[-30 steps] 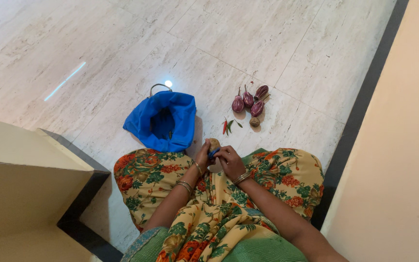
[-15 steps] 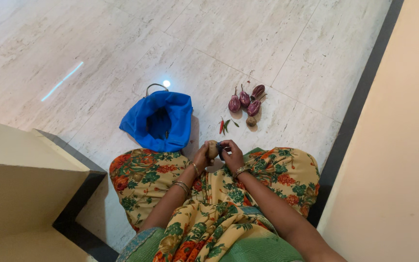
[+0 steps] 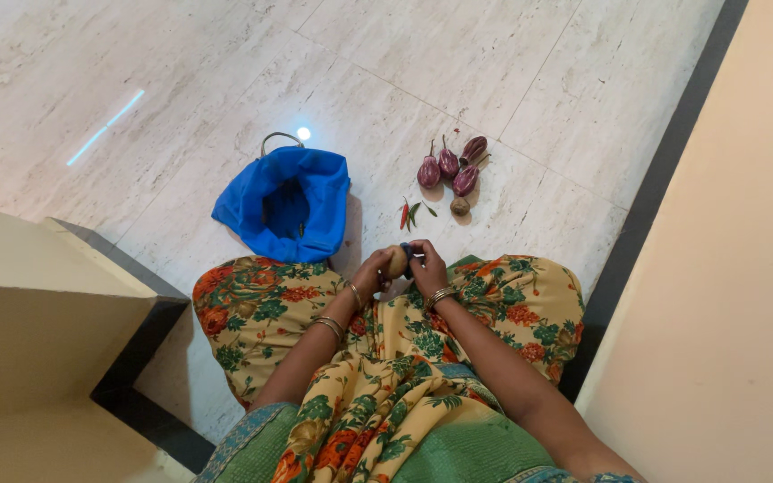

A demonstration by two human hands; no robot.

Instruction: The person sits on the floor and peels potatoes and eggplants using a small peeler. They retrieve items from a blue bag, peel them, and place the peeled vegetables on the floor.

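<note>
Held thing: a small tan potato, above the lap, at the knees.
Left hand: grip closed round the potato's left side.
Right hand: fingers pressed on its right side.
Nearer hand: both touched it equally.
Beyond: blue bag and brinjals lay on the floor.

A blue bag is sitting open on the floor, slumping softly, with a grey handle arching over its far rim. It is lying just beyond the person's knees, left of the loose vegetables. No labels, signs or screens are showing.
</note>
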